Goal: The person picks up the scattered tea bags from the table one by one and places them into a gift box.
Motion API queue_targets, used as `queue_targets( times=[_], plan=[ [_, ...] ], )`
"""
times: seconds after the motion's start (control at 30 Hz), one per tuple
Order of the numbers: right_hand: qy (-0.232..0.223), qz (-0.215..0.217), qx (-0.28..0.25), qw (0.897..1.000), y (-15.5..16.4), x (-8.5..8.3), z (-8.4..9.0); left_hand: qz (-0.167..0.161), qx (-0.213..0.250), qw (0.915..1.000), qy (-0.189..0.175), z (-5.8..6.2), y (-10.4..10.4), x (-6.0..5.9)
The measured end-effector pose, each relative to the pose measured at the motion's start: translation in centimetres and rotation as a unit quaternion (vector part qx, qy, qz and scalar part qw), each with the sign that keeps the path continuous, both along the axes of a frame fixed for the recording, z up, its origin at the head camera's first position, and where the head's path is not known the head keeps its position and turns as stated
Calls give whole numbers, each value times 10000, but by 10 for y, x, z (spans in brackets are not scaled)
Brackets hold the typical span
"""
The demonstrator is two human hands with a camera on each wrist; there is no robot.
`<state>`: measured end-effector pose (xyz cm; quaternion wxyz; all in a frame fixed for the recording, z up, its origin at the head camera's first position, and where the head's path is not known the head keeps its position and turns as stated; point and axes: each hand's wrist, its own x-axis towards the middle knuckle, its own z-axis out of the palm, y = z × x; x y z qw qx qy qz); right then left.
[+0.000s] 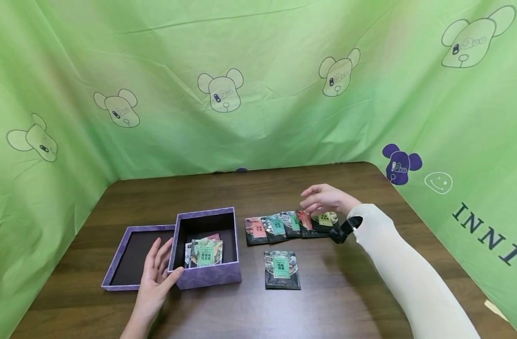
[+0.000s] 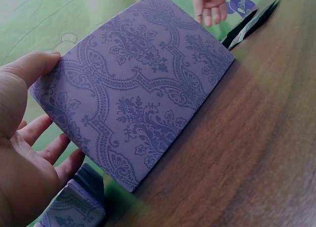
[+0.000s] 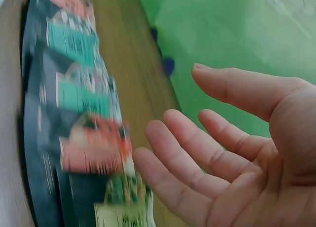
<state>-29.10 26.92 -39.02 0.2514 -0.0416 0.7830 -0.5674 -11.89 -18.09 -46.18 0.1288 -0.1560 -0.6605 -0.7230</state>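
Note:
A purple patterned box with a dark inside stands upright on the table, with several sachets lying in it. My left hand holds the box at its near left corner; the thumb lies on the rim and the fingers are along the left side. In the left wrist view, the thumb and fingertips touch the box. My right hand hovers above the right end of a row of overlapping sachets. In the right wrist view its fingers are spread and relaxed, holding nothing.
One dark sachet with a green label lies alone nearer me, right of the box. The purple lid, dark inside up, lies left of the box and partly behind it. A green curtain hangs behind the brown table.

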Motion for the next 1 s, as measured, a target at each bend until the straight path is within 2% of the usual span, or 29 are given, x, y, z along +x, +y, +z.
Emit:
queue_targets(
  times=[0.2,0.47,0.73,0.83,1.0],
  plan=[
    [-127,-405,212,9989,32,3,-4,12,-20,10000,-25,0,0,0],
    [-80,-808,1175,9897,56,10,-14,81,-115,9997,-177,1,1,0],
    [-129,-479,1500,9874,59,17,-25,109,-126,9997,-182,0,0,0],
    [73,-326,1722,9845,58,18,-29,95,-108,9998,-137,0,0,0],
    [561,-219,2220,9732,54,16,-34,88,-98,9999,-96,0,0,-1]
  ],
)
